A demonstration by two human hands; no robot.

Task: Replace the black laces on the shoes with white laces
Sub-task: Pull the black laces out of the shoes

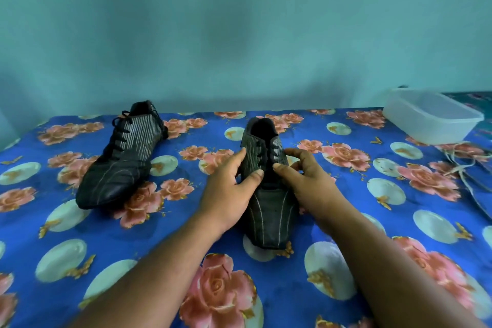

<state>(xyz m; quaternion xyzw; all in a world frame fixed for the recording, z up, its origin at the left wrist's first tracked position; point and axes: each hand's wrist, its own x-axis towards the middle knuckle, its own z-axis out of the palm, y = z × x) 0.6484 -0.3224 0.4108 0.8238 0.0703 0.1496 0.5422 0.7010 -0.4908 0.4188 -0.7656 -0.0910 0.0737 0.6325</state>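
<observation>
Head view: both hands clamp the near shoe point(269, 189), left hand point(229, 194) steadying, right hand point(306, 181) fingers pinching black laces point(265, 153) to unthread; white laces point(463, 165) wait at three o'clock.

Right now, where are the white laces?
In the head view, the white laces lie at the far right edge of the blue floral cloth, just in front of the translucent plastic container.
</observation>
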